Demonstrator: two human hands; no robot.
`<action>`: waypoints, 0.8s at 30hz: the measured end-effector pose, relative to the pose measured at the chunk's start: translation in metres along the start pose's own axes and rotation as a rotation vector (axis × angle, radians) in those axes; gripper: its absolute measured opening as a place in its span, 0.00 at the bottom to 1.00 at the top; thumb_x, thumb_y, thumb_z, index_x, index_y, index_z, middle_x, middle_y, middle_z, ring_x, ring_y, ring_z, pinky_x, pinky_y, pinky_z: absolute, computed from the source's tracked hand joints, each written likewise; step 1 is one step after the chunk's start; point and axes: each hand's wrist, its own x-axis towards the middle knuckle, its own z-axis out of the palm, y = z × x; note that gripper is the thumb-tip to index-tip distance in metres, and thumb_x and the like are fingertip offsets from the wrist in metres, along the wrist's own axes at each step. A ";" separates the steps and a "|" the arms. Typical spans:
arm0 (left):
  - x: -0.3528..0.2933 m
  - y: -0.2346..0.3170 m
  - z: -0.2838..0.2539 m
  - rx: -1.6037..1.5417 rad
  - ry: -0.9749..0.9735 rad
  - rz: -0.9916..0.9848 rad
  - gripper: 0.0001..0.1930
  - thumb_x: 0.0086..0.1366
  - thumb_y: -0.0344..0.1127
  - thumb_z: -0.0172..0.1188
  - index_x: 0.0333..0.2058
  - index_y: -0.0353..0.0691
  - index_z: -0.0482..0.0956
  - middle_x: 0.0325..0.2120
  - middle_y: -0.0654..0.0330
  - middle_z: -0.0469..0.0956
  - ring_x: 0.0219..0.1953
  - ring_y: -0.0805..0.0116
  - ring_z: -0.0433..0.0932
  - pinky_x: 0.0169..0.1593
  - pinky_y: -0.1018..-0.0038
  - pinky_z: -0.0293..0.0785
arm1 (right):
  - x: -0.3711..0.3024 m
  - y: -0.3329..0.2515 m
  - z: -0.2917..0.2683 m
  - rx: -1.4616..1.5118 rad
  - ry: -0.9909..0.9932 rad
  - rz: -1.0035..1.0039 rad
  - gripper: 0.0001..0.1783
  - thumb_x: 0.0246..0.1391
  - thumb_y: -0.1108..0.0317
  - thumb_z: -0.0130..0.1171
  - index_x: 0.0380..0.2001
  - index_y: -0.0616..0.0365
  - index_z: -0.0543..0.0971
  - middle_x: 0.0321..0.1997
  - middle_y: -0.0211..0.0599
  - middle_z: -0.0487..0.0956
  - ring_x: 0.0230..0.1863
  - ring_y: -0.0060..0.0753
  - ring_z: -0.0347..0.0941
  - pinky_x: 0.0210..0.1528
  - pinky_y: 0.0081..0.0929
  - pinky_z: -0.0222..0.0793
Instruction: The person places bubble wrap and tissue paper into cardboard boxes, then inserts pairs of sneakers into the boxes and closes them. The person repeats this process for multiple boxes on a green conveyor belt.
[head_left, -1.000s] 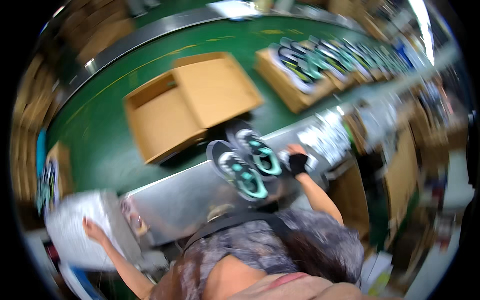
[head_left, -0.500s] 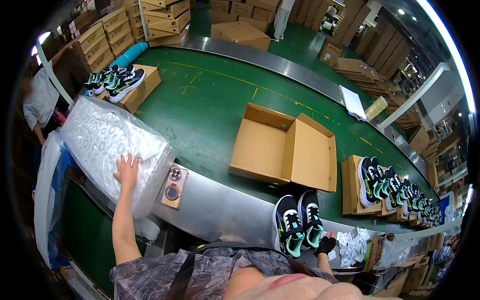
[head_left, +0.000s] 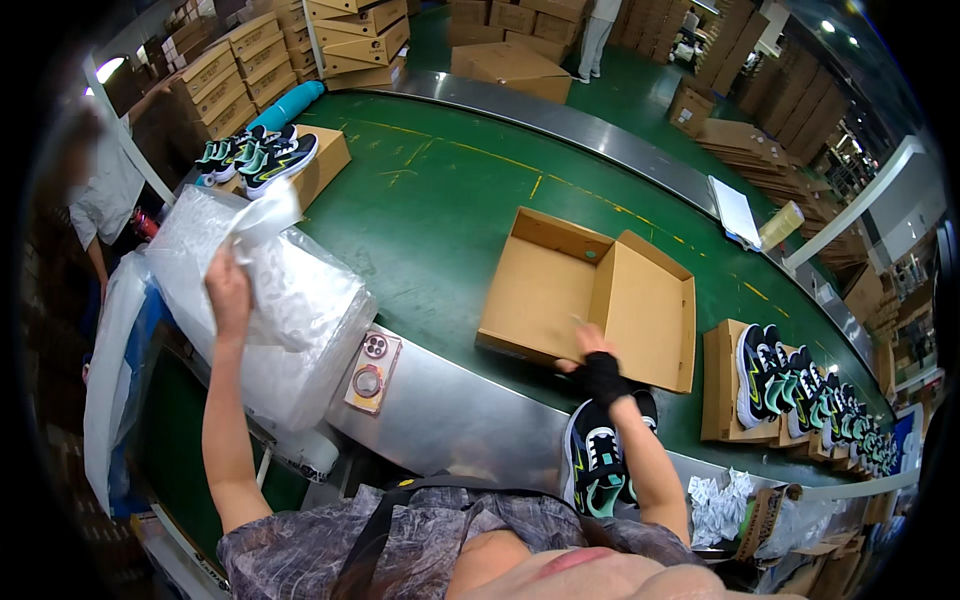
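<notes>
My left hand [head_left: 230, 290] is closed on a sheet of white tissue paper [head_left: 268, 218], its raised part blurred. Beneath it lies a clear plastic-wrapped stack of patterned white paper [head_left: 330, 290]. Over the near edge of an open brown shoebox [head_left: 545, 275], my right hand [head_left: 597, 368] reaches forward in a black fingerless glove. Its thumb and fingers look apart, slightly blurred, and I see nothing between them. Under my right forearm stands a pair of black sneakers [head_left: 592, 455] with white laces and mint lining, partly hidden by the arm.
A phone [head_left: 373, 372] lies on the metal edge beside the paper stack. Crumpled white packets [head_left: 718, 508] sit at the right. More sneakers stand on a box [head_left: 325, 165] at far left and in a row [head_left: 765, 375] at right. A clipboard [head_left: 735, 210] rests on the far rail.
My left hand has gone from lying flat on the stack to lifting a paper sheet. My right hand has moved from beside the sneakers up to the shoebox edge.
</notes>
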 end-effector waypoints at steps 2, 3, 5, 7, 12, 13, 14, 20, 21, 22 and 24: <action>-0.005 0.047 0.029 -0.176 -0.301 -0.022 0.13 0.60 0.30 0.42 0.40 0.30 0.71 0.30 0.51 0.75 0.31 0.64 0.73 0.36 0.71 0.66 | 0.017 0.005 0.044 0.031 -0.458 -0.059 0.29 0.40 0.57 0.54 0.48 0.54 0.64 0.45 0.48 0.69 0.47 0.48 0.64 0.47 0.37 0.60; -0.015 0.050 0.043 -0.171 -0.421 -0.023 0.18 0.61 0.34 0.39 0.48 0.31 0.65 0.40 0.51 0.72 0.43 0.62 0.69 0.50 0.72 0.61 | 0.018 -0.026 0.050 -0.027 -0.439 -0.092 0.29 0.41 0.59 0.54 0.49 0.54 0.63 0.43 0.50 0.70 0.45 0.50 0.66 0.47 0.37 0.61; -0.034 0.080 0.081 -0.614 -0.675 -0.273 0.18 0.61 0.36 0.40 0.49 0.36 0.64 0.34 0.61 0.70 0.35 0.74 0.68 0.40 0.79 0.66 | 0.019 -0.050 0.056 0.264 -0.550 -0.172 0.35 0.39 0.58 0.59 0.53 0.52 0.60 0.48 0.52 0.67 0.50 0.50 0.63 0.49 0.38 0.60; -0.051 0.126 0.116 -0.809 -0.805 -0.339 0.17 0.58 0.29 0.40 0.47 0.32 0.64 0.28 0.61 0.69 0.29 0.72 0.65 0.34 0.75 0.64 | 0.010 -0.083 0.029 0.366 -0.331 -0.279 0.46 0.36 0.54 0.63 0.57 0.59 0.52 0.54 0.53 0.60 0.56 0.49 0.56 0.55 0.35 0.55; -0.093 0.220 0.188 -0.998 -0.948 -0.217 0.23 0.61 0.30 0.42 0.54 0.33 0.51 0.33 0.54 0.69 0.31 0.71 0.70 0.34 0.76 0.70 | 0.000 -0.078 -0.025 0.562 0.127 -0.067 0.37 0.46 0.59 0.56 0.56 0.61 0.54 0.55 0.41 0.61 0.53 0.34 0.59 0.54 0.30 0.55; -0.093 0.238 0.192 -1.136 -1.161 -0.586 0.25 0.60 0.33 0.47 0.54 0.31 0.52 0.42 0.55 0.66 0.44 0.69 0.66 0.48 0.73 0.62 | 0.002 -0.059 -0.025 0.221 0.161 -0.043 0.32 0.49 0.61 0.53 0.55 0.61 0.56 0.54 0.39 0.63 0.51 0.34 0.61 0.51 0.29 0.57; -0.105 0.240 0.210 -1.172 -1.117 -0.428 0.27 0.59 0.36 0.51 0.53 0.31 0.52 0.44 0.51 0.64 0.48 0.62 0.65 0.50 0.71 0.61 | 0.005 -0.049 -0.025 0.709 0.299 0.287 0.28 0.49 0.63 0.55 0.52 0.61 0.60 0.50 0.36 0.65 0.47 0.31 0.63 0.49 0.26 0.59; -0.132 0.196 0.257 -0.251 -0.840 0.689 0.29 0.52 0.46 0.56 0.49 0.37 0.62 0.51 0.44 0.58 0.57 0.49 0.53 0.54 0.48 0.47 | -0.023 0.114 -0.054 1.389 1.004 0.814 0.25 0.45 0.61 0.55 0.46 0.64 0.68 0.45 0.39 0.71 0.42 0.35 0.67 0.48 0.27 0.64; -0.139 0.167 0.261 -0.115 -0.898 0.692 0.29 0.51 0.49 0.55 0.49 0.39 0.63 0.52 0.44 0.57 0.58 0.49 0.51 0.54 0.43 0.43 | -0.029 0.086 -0.084 1.407 1.050 0.750 0.30 0.45 0.57 0.55 0.49 0.63 0.65 0.48 0.42 0.69 0.44 0.38 0.67 0.50 0.31 0.63; -0.141 0.147 0.263 -0.040 -0.893 0.648 0.29 0.51 0.50 0.54 0.49 0.40 0.63 0.53 0.44 0.56 0.58 0.48 0.49 0.54 0.42 0.41 | -0.061 0.139 -0.076 1.344 1.145 0.610 0.31 0.45 0.56 0.55 0.50 0.63 0.63 0.51 0.44 0.66 0.46 0.38 0.66 0.50 0.32 0.62; -0.140 0.100 0.260 0.150 -0.894 0.578 0.31 0.52 0.54 0.52 0.51 0.42 0.62 0.54 0.44 0.53 0.59 0.47 0.47 0.54 0.40 0.38 | -0.087 0.141 -0.096 1.123 1.359 0.686 0.30 0.44 0.58 0.56 0.49 0.65 0.64 0.44 0.43 0.69 0.42 0.37 0.67 0.45 0.32 0.66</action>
